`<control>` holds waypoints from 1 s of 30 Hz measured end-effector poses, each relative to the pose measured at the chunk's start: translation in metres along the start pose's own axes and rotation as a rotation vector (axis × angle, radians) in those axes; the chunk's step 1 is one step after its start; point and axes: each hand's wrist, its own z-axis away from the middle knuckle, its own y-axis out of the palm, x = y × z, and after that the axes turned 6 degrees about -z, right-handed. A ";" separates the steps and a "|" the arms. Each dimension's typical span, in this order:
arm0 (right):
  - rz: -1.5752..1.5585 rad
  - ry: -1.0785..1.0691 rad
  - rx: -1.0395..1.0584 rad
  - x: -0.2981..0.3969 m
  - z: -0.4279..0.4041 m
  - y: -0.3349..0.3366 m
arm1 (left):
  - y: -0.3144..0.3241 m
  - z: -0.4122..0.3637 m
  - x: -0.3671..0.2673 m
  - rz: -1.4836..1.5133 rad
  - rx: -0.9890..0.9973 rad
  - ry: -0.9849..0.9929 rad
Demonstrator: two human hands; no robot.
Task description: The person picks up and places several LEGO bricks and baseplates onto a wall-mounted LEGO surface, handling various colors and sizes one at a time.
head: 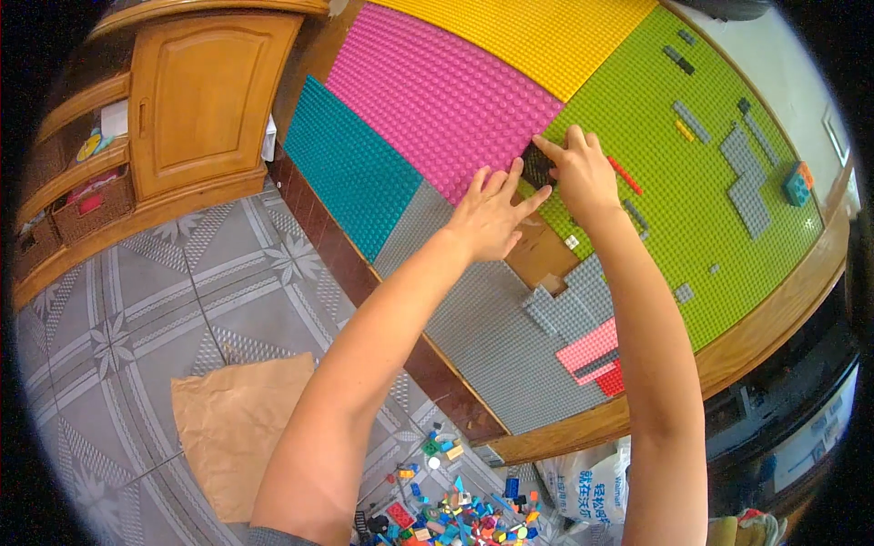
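A dark studded building plate (539, 165) lies where the pink baseplate (444, 95), the green baseplate (628, 130) and a bare brown patch of tabletop (543, 249) come together. My left hand (493, 211) is spread at its near left side, fingertips at the dark plate and the pink edge. From the right, my right hand (584, 170) reaches over the dark plate with its index finger stretched along the far edge. Its palm side is hidden, and the fingers cover part of the dark plate. Close below is a small white brick (572, 241).
Yellow (532, 34), teal (348, 164) and grey (478, 327) baseplates cover more of the table. Grey plates (748, 181) and a teal-orange block (797, 184) sit on the green. Loose bricks (464, 512), brown paper (235, 430) and a plastic bag (587, 481) lie on the floor beside a wooden cabinet (212, 102).
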 end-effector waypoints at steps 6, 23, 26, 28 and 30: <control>-0.162 -0.069 -0.142 -0.010 -0.006 0.000 | 0.006 -0.004 0.013 -0.055 -0.020 0.014; -0.206 -0.121 -0.048 -0.012 0.007 -0.008 | 0.001 -0.001 -0.006 -0.066 0.002 -0.026; -0.142 -0.102 -0.025 -0.009 0.006 -0.007 | -0.001 -0.005 -0.003 -0.094 0.020 -0.011; -0.097 -0.079 -0.013 -0.005 0.005 -0.009 | -0.005 -0.005 -0.002 -0.115 0.027 0.009; -0.060 -0.089 -0.013 -0.003 -0.002 -0.015 | -0.010 -0.009 0.004 -0.190 0.035 0.044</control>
